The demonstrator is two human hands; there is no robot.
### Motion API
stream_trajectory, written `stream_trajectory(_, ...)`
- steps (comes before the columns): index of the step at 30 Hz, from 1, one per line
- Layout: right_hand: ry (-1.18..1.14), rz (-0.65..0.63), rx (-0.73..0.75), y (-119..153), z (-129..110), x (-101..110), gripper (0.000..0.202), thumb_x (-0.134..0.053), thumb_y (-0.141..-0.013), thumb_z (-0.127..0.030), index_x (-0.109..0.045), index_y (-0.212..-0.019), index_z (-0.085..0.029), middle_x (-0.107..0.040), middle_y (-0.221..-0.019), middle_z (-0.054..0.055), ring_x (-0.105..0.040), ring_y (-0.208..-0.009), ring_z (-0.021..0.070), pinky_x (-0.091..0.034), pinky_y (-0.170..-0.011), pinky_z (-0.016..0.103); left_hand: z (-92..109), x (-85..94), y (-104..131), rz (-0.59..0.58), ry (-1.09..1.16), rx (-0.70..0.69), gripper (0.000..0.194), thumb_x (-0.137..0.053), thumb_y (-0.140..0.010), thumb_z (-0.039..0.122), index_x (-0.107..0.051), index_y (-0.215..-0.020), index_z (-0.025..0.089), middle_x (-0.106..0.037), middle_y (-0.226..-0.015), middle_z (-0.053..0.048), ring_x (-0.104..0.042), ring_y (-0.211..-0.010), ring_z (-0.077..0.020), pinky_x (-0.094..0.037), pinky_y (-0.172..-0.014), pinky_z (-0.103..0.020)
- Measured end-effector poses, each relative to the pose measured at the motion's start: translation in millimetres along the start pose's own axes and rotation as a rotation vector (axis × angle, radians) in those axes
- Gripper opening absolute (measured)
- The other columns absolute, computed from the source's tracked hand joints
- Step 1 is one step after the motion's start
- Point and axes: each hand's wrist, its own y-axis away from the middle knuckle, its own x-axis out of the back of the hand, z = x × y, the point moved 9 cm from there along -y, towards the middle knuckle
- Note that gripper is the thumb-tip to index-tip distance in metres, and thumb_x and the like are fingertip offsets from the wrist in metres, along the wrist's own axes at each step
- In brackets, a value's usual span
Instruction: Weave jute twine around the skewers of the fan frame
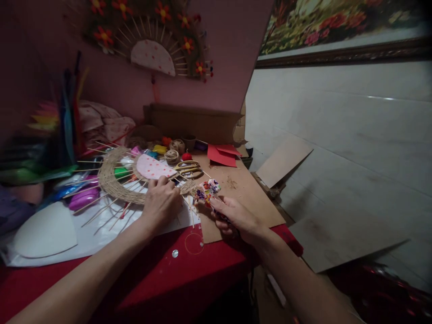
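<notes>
A half-round fan frame made of thin wooden sticks, with a woven twine band [110, 177] and a white half-disc with pink dots [153, 167], lies on the table. My left hand [162, 200] rests on its right end, fingers curled and closed on the frame beside the half-disc; the fingertips are partly hidden. My right hand [236, 216] is closed around the handle of a glue gun [206, 190] with a bright flower print. The gun's front end points left, close to the stick ends and the end of the twine band.
Yellow-handled scissors [189, 169], twine balls [172, 156] and red sheets [222, 155] lie behind my hands. A cardboard sheet [249, 202] covers the right side of the red-clothed table. A white curved panel [45, 231] lies at left. A finished-looking fan [151, 56] hangs on the wall.
</notes>
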Motion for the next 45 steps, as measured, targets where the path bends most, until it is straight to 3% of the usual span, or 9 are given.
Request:
stream_trajectory(8,-0.01,-0.004,-0.004,-6,3,-4,0.031,-0.055,-0.085,-0.048,-0.044,-0.079,-0.02,-0.039,-0.064,-0.008,-0.026,-0.04,0.0009,-0.018,-0.033,0.012,1,-5.0,0,0.027,-0.009,-0.014,0.023,-0.046,-0.082,0.018,-0.066,-0.072,0.015,-0.067,-0.081,-0.012,-0.05,-0.089,-0.0302,-0.031,-0.074,-0.043)
stream_trajectory(12,-0.053,-0.027,-0.016,-8,5,-7,0.027,-0.057,-0.084,-0.044,-0.047,-0.084,-0.019,-0.039,-0.065,-0.008,-0.027,-0.041,0.0006,-0.019,-0.034,0.012,-7,-9.6,-1,0.009,0.064,0.048,0.024,-0.045,-0.083,0.021,-0.064,-0.069,0.016,-0.067,-0.083,-0.011,-0.049,-0.089,-0.0286,-0.031,-0.075,-0.042)
stream_trajectory(23,-0.245,-0.072,-0.116,-11,7,-16,0.02,-0.063,-0.068,-0.017,-0.048,-0.082,-0.018,-0.038,-0.057,-0.009,-0.027,-0.04,0.0004,-0.014,-0.034,0.011,-22,-24.5,-1,-0.126,0.228,0.177,0.021,-0.047,-0.081,0.025,-0.065,-0.072,0.019,-0.068,-0.088,-0.007,-0.048,-0.091,-0.027,-0.032,-0.076,-0.039)
stream_trajectory(27,-0.266,-0.145,-0.157,-9,8,-22,0.026,-0.065,-0.068,-0.018,-0.052,-0.09,-0.018,-0.037,-0.057,-0.01,-0.025,-0.039,0.0003,-0.014,-0.034,0.012,-24,-26.5,-2,-0.129,0.244,0.181,0.021,-0.046,-0.081,0.025,-0.065,-0.073,0.018,-0.068,-0.087,-0.008,-0.049,-0.09,-0.0271,-0.032,-0.074,-0.039)
stream_trajectory(30,-0.215,-0.102,-0.167,-8,5,-20,0.026,-0.065,-0.071,-0.021,-0.05,-0.091,-0.019,-0.036,-0.056,-0.011,-0.025,-0.037,0.0003,-0.013,-0.033,0.012,-25,-27.6,-2,-0.132,0.254,0.181,0.021,-0.046,-0.081,0.025,-0.065,-0.074,0.018,-0.067,-0.087,-0.009,-0.049,-0.09,-0.0273,-0.032,-0.074,-0.039)
stream_trajectory(37,0.012,-0.082,-0.135,-14,-2,-20,0.027,-0.065,-0.077,-0.033,-0.042,-0.084,-0.022,-0.038,-0.056,-0.011,-0.026,-0.034,0.001,-0.012,-0.031,0.014,-24,-29.0,0,-0.155,0.284,0.176,0.021,-0.044,-0.081,0.025,-0.064,-0.075,0.019,-0.067,-0.089,-0.008,-0.048,-0.093,-0.0268,-0.032,-0.076,-0.04)
stream_trajectory(45,0.122,-0.076,-0.072,-18,-13,-23,0.028,-0.064,-0.079,-0.035,-0.039,-0.076,-0.022,-0.034,-0.051,-0.011,-0.024,-0.035,0.0023,-0.012,-0.032,0.016,-23,-28.7,0,-0.157,0.269,0.166,0.021,-0.044,-0.082,0.023,-0.064,-0.076,0.018,-0.067,-0.09,-0.009,-0.049,-0.092,-0.0276,-0.033,-0.076,-0.04)
